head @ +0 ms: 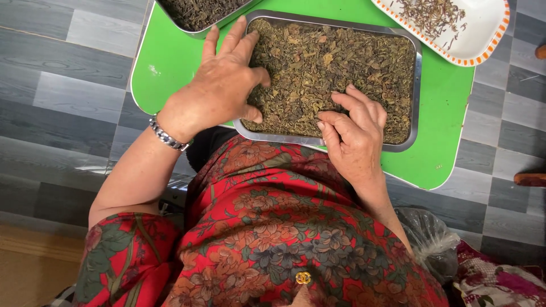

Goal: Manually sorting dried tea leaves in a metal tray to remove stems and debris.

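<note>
A rectangular metal tray full of dried dark green-brown tea leaves sits on a small green table. My left hand rests with spread fingers on the tray's left edge, fingertips in the leaves. My right hand lies on the leaves near the tray's front edge, thumb and fingers drawn together as if pinching leaves. A metal bracelet circles my left wrist.
A second metal tray of dark leaves stands at the table's back left. A white plate with an orange rim holding stems sits at back right. A clear plastic bag lies by my right side. Grey tiled floor surrounds the table.
</note>
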